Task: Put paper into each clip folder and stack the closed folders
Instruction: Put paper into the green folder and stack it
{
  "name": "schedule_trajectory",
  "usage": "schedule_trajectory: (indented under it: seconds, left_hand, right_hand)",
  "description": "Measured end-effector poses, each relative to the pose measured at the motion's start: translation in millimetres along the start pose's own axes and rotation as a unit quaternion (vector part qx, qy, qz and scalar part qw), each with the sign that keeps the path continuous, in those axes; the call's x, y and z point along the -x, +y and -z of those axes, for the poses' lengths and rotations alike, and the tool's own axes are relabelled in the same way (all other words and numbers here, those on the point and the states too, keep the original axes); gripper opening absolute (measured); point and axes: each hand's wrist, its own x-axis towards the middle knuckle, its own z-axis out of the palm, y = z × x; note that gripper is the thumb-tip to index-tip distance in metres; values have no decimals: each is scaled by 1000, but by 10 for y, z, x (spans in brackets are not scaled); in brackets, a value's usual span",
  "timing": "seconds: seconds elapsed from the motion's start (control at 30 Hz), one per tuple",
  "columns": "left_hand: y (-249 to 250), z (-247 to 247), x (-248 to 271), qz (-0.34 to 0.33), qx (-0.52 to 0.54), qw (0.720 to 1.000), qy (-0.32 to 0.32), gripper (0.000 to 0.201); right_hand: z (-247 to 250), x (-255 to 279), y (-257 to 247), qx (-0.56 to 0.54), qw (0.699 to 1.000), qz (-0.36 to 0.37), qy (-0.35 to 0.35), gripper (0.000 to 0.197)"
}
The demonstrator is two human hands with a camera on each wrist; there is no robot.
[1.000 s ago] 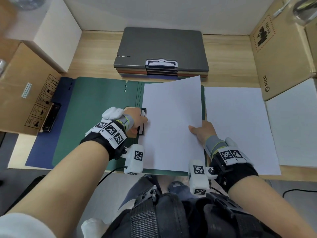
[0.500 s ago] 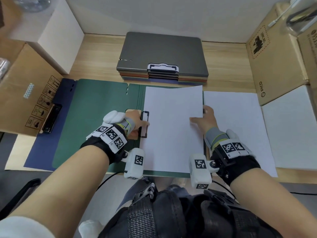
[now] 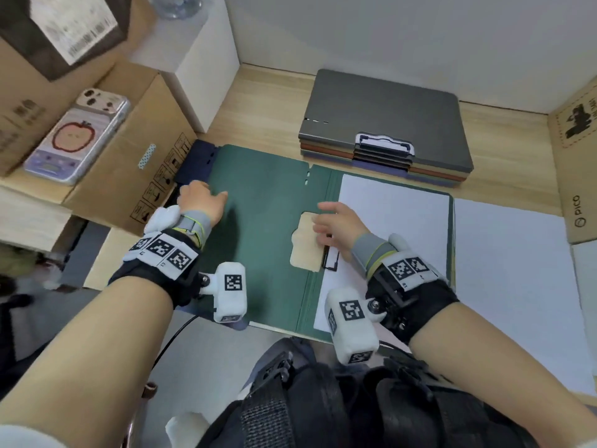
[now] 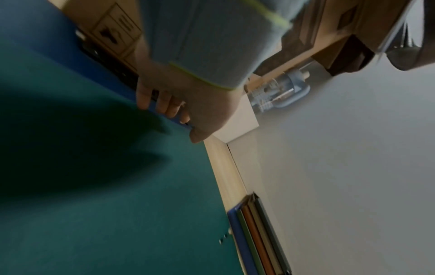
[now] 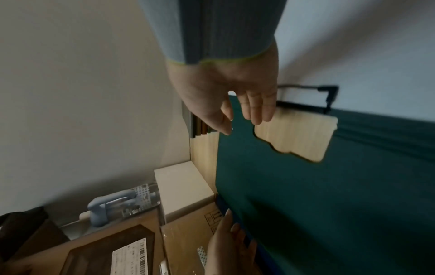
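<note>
A green clip folder [image 3: 258, 221] lies open on the table. A white sheet [image 3: 387, 227] lies flat on its right half, with the black clip [image 3: 329, 261] at the sheet's left edge. My left hand [image 3: 200, 202] is at the left edge of the green cover [image 4: 94, 186]; its fingertips [image 4: 169, 109] touch that edge over a blue folder [image 3: 197, 156] underneath. My right hand [image 3: 332, 221] hovers over the clip [image 5: 327, 100] with relaxed fingers [image 5: 256, 111], holding nothing. Several closed folders form a stack [image 3: 384, 124] at the back, a grey one on top.
A pile of loose white paper [image 3: 510, 270] lies right of the folder. Cardboard boxes [image 3: 129, 156] with a phone [image 3: 77, 137] on them and a white box [image 3: 206, 59] crowd the left. A PICO carton [image 3: 578, 156] stands at the right.
The sheet now lies flat by the clip. My left hand left the clip and went to the cover's left edge. My right hand moved from the sheet's right side to the clip.
</note>
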Motion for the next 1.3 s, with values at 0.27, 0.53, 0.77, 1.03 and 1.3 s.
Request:
schedule_trajectory:
  seconds: [0.27, 0.53, 0.77, 1.03, 1.3]
  left_hand:
    - [-235, 114, -277, 34, -79, 993, -85, 45]
    - [-260, 233, -363, 17, -53, 992, -110, 36]
    - [25, 710, -257, -35, -5, 987, -159, 25]
    - [608, 1111, 65, -156, -82, 948, -264, 22]
    - [1229, 1127, 659, -254, -16, 900, -355, 29]
  right_hand:
    - [-419, -111, 78, -54, 993, -104, -16, 31]
    - [-521, -79, 38, -75, 994, -78, -3, 44]
    - [-473, -43, -80, -44, 994, -98, 13, 35]
    - [-295, 16, -181, 53, 996, -74, 5, 8]
    - [6, 235, -407, 128, 990, -28, -45, 26]
